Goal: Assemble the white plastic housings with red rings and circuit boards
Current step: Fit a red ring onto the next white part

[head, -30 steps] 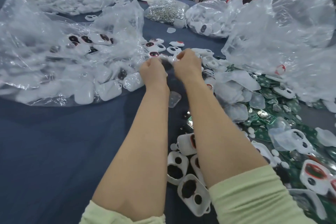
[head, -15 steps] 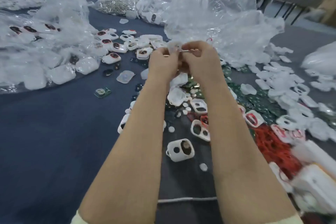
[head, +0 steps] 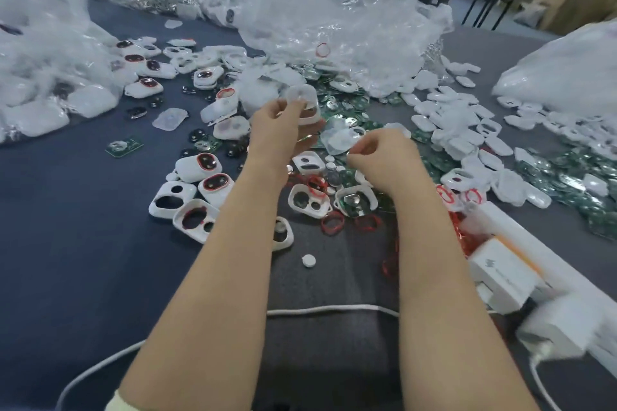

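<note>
Holding a white housing point(head: 306, 102) above the pile, the left-hand grip point(head: 275, 122) was clamped on its lower edge. The right-hand grip point(head: 384, 152) hovered near, lower, fingers curled; whether they pinched anything I could not tell. Beneath lay loose red rings point(head: 333, 223) and green circuit boards point(head: 434, 162) on the dark desk point(head: 83, 227), with clear plastic bags point(head: 334, 20) behind and a white cable point(head: 334, 309) nearer.

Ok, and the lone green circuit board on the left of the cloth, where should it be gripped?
Pinch the circuit board across two opposite edges, coming down from above. It lies flat on the cloth, apart from the other parts, and a round part sits on its top face, so the bare edges look the safest hold.
</note>
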{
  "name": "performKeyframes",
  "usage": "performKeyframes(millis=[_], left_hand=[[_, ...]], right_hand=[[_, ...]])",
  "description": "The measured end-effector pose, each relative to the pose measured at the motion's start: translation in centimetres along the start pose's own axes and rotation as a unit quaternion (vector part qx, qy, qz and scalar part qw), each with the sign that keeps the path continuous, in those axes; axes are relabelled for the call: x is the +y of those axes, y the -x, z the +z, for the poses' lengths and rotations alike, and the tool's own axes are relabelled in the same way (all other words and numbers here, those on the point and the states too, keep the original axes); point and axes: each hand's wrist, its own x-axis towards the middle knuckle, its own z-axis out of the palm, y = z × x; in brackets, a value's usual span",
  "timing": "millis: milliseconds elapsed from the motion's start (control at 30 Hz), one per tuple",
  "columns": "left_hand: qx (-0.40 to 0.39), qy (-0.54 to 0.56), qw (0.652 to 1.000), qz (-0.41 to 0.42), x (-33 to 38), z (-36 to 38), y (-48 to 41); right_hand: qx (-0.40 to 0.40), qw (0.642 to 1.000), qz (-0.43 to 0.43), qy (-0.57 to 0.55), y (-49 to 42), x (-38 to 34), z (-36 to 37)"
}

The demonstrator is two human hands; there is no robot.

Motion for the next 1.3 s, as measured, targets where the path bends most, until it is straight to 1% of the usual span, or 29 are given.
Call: performKeyframes(millis=[67,100,167,233,300,367,433,467,533,600,733,767,900,1100,1167,1300], left_hand=[[0.003,0.022,1.000,0.000,-0.1,-0.2,-0.3],[0.003,0.031,1.000,-0.002,-0.2,-0.3,-0.4],[0.002,0.032,0.999,-0.007,-0.4,-0.4,-0.7],[-0.002,0.024,1.000,-0.008,-0.6,-0.5,-0.8],[0.005,0.022,1.000,-0.005,-0.8,-0.5,-0.9],[0.016,0.013,1.000,0.003,-0.8,-0.4,-0.9],[0.021,-0.010,1.000,0.017,-1.0,-0.3,-0.8],[0.023,-0.030,0.999,0.027,-1.1,-0.3,-0.7],[0.030,-0.100,0.993,0.059,-1.3,-0.3,-0.7],[0.031,-0.147,0.985,0.080,-1.4,-0.3,-0.7],[0.006,-0.163,0.983,0.079,-1.6,0.0,-0.4],[0.001,-0.164,0.984,0.073,-1.7,0.0,-0.4],[-0.009,-0.121,0.992,0.037,-1.6,-0.2,-0.3],[-0.017,-0.091,0.995,0.019,-1.5,-0.3,-0.3],[-0.022,-0.084,0.996,0.017,-1.5,-0.3,-0.3],[-0.044,-0.092,0.995,0.022,-1.4,-0.2,0.0]], right_hand=[[-0.116,0.992,-0.035,0.034,0.5,-0.9,-0.2],[-0.159,0.984,-0.045,0.060,0.7,-1.3,0.1],[-0.185,0.974,-0.063,0.112,0.7,-1.9,1.0],[-0.170,0.976,-0.070,0.115,0.4,-2.3,1.5],[-0.135,0.986,-0.071,0.064,-0.1,-2.4,1.7],[-0.069,0.996,-0.063,-0.009,-0.8,-2.1,2.0],[0.013,0.995,-0.049,-0.083,-1.2,-1.7,2.5],[0.045,0.992,-0.046,-0.107,-1.3,-1.4,2.8],[0.080,0.986,-0.049,-0.137,-1.4,-1.1,3.3],[0.089,0.981,-0.059,-0.160,-1.5,-1.0,3.6],[0.063,0.972,-0.083,-0.211,-1.8,-1.4,3.9],[0.070,0.969,-0.079,-0.224,-1.8,-1.5,3.9],[0.149,0.944,-0.042,-0.293,-1.8,-1.3,3.7],[0.122,0.919,-0.047,-0.372,-1.7,-1.7,3.7],[0.129,0.917,-0.051,-0.373,-1.7,-1.9,3.8],[0.148,0.940,-0.067,-0.301,-1.8,-1.9,4.0]])
